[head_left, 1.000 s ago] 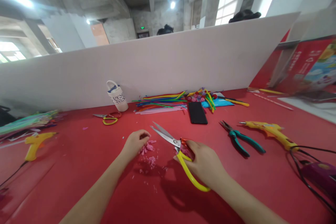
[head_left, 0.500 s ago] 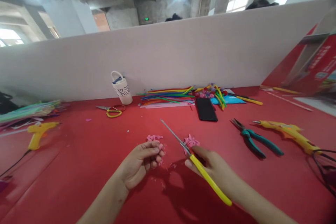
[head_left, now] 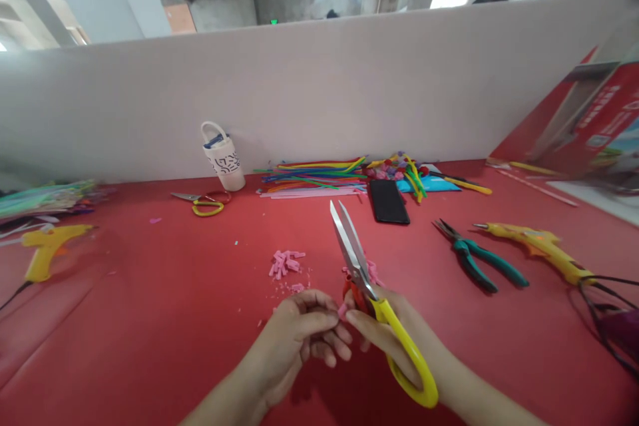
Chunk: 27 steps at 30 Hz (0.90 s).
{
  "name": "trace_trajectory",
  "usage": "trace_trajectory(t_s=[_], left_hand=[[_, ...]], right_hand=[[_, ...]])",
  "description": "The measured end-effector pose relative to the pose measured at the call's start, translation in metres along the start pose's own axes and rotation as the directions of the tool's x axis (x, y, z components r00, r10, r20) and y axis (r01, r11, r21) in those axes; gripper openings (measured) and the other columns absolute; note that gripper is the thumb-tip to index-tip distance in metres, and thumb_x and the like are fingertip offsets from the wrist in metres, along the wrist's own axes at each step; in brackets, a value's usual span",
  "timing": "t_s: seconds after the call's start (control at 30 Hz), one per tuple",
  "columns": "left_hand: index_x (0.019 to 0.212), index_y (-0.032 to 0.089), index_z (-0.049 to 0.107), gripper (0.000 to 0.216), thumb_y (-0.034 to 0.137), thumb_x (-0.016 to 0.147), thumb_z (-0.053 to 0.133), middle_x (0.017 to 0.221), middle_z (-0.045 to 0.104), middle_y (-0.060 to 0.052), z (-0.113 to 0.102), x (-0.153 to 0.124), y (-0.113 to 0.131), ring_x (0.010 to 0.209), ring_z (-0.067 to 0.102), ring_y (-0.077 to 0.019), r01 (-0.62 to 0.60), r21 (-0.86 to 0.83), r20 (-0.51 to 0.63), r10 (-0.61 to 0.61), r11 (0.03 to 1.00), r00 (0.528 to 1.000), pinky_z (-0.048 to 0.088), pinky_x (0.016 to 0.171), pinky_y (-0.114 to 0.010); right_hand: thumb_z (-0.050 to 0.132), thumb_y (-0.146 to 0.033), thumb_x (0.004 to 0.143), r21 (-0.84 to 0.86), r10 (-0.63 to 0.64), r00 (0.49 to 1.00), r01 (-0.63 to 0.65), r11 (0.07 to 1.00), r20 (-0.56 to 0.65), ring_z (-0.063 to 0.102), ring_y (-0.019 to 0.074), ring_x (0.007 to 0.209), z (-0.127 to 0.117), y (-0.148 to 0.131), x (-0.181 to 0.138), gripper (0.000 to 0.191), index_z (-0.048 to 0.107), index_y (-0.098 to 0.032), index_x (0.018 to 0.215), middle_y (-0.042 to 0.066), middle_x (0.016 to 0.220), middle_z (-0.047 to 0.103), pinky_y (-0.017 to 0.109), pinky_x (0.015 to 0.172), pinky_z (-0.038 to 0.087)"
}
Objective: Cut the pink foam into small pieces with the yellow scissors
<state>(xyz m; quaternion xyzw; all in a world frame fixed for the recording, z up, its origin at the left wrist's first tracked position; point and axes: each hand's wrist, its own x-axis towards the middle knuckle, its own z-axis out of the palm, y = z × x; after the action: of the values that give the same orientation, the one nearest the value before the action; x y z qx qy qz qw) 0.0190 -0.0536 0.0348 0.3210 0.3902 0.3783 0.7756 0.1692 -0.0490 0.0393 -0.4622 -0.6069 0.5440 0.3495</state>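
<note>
My right hand (head_left: 394,339) grips yellow-handled scissors (head_left: 372,293), whose closed blades point up and away from me. My left hand (head_left: 304,336) is curled beside it, its fingertips pinching a small pink piece (head_left: 342,311) that also touches my right thumb. A little heap of pink cut bits (head_left: 285,263) lies on the red table (head_left: 150,306) just beyond my left hand, and more pink bits (head_left: 372,273) lie behind the scissor blades.
Teal pliers (head_left: 476,263) and a yellow glue gun (head_left: 539,249) with a black cord lie to the right. A black phone (head_left: 389,201), coloured pipe cleaners (head_left: 314,180), small scissors (head_left: 202,203) and a white cup bag (head_left: 223,160) sit by the white partition. Another glue gun (head_left: 44,249) lies left.
Both hands drew back toward me and came together. The scissors swung from pointing left to pointing up, blades closed. My left hand left the pink heap and now pinches a pink piece.
</note>
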Motion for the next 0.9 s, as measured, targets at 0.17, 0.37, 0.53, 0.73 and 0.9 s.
trace_trajectory(t_s=[0.17, 0.37, 0.53, 0.73, 0.9], left_hand=[[0.07, 0.013, 0.05, 0.004, 0.012, 0.068, 0.053, 0.055, 0.062, -0.003, 0.003, 0.0, -0.001, 0.043, 0.057, -0.0093, 0.004, 0.066, 0.009, -0.004, 0.998, 1.0, 0.04, 0.038, -0.014], [0.069, 0.012, 0.053, 0.015, 0.026, 0.072, 0.049, 0.06, 0.06, -0.004, 0.005, -0.001, 0.001, 0.044, 0.054, -0.0095, -0.014, 0.257, -0.028, 0.021, 0.966, 0.999, 0.037, 0.034, -0.016], [0.063, 0.014, 0.051, 0.02, 0.031, 0.073, 0.047, 0.051, 0.047, 0.003, 0.007, 0.0, 0.0, 0.037, 0.038, -0.0054, -0.034, 0.464, -0.011, 0.044, 0.885, 0.999, 0.027, 0.031, -0.016], [0.052, 0.016, 0.048, 0.027, 0.026, 0.076, 0.041, 0.061, 0.047, 0.0, -0.005, 0.001, 0.001, 0.057, 0.045, -0.0118, -0.272, 0.901, 0.093, 0.461, 0.338, 0.882, 0.036, 0.057, -0.025], [0.083, 0.021, 0.059, 0.023, 0.011, 0.072, 0.041, 0.089, 0.057, -0.005, -0.014, 0.001, -0.001, 0.084, 0.05, -0.0184, -0.353, 0.864, 0.072, 0.607, 0.358, 0.791, 0.036, 0.074, -0.029]], right_hand=[[0.047, -0.033, 0.07, -0.007, 0.015, 1.0, -0.015, 1.0, -0.022, 0.042, 0.0087, 0.044, 0.002, -0.006, -0.001, 0.016, 0.043, -0.019, 0.064, -0.006, 0.051, 0.042, 0.021, 0.046, 0.037], [0.045, -0.026, 0.07, -0.054, 0.001, 0.999, -0.003, 0.999, -0.04, 0.044, 0.009, 0.046, 0.001, -0.002, -0.001, 0.011, 0.043, -0.019, 0.062, -0.005, 0.052, 0.045, 0.02, 0.045, 0.036], [0.045, -0.024, 0.068, -0.062, -0.017, 0.998, 0.014, 0.998, -0.058, 0.045, 0.01, 0.047, 0.004, 0.004, -0.001, 0.007, 0.043, -0.019, 0.063, -0.004, 0.054, 0.046, 0.021, 0.044, 0.036], [0.04, -0.03, 0.069, -0.112, -0.079, 0.976, 0.058, 0.992, -0.202, 0.042, 0.0099, 0.043, -0.007, -0.001, 0.002, 0.014, 0.04, -0.02, 0.059, -0.006, 0.046, 0.039, 0.022, 0.044, 0.034], [0.039, -0.029, 0.069, -0.185, -0.106, 0.978, 0.072, 0.98, -0.182, 0.039, 0.0093, 0.042, -0.011, 0.006, 0.007, 0.012, 0.037, -0.02, 0.061, -0.006, 0.046, 0.035, 0.021, 0.042, 0.031]])
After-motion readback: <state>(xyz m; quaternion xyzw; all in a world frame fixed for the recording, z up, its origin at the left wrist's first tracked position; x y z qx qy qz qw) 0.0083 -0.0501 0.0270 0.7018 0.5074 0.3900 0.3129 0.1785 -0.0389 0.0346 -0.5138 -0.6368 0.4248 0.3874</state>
